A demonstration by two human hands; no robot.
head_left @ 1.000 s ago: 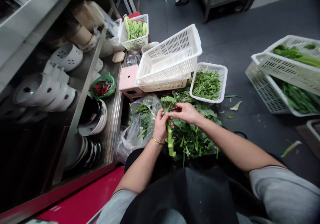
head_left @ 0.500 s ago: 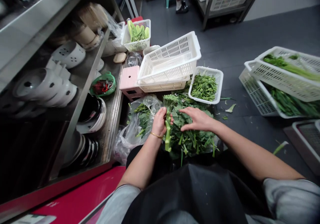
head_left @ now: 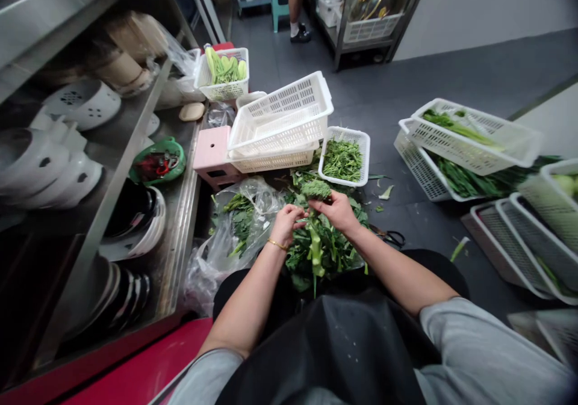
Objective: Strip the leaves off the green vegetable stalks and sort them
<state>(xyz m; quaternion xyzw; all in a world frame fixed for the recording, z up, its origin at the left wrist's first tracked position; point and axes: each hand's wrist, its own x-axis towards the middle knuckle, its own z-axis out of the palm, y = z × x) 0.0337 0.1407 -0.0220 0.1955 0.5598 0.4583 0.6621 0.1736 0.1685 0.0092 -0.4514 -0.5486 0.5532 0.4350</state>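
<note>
A thick green stalk (head_left: 316,250) with a leafy, bushy head (head_left: 316,189) hangs upright over a heap of dark green leaves (head_left: 336,245). My right hand (head_left: 338,210) is closed round its upper part, just below the head. On the left side of the stalk is my left hand (head_left: 287,224), with a gold bracelet at the wrist; its fingers are bent together close to the stalk, and what they pinch is too small to make out. Left of the heap, a clear plastic bag (head_left: 262,203) holds more greens. Beyond the heap stands a white basket of cut greens (head_left: 344,157).
Stacked white baskets (head_left: 280,119) and a pink stool (head_left: 212,149) stand ahead. A metal shelf (head_left: 135,152) with bowls runs along the left. More vegetable baskets (head_left: 478,134) are on the right. Scissors (head_left: 394,237) lie right of the heap. A person's leg (head_left: 297,2) shows far ahead.
My right hand has come in from the right and closed on the stalk below its head. My left hand has loosened its wrap round the stalk. The view has swung to the right.
</note>
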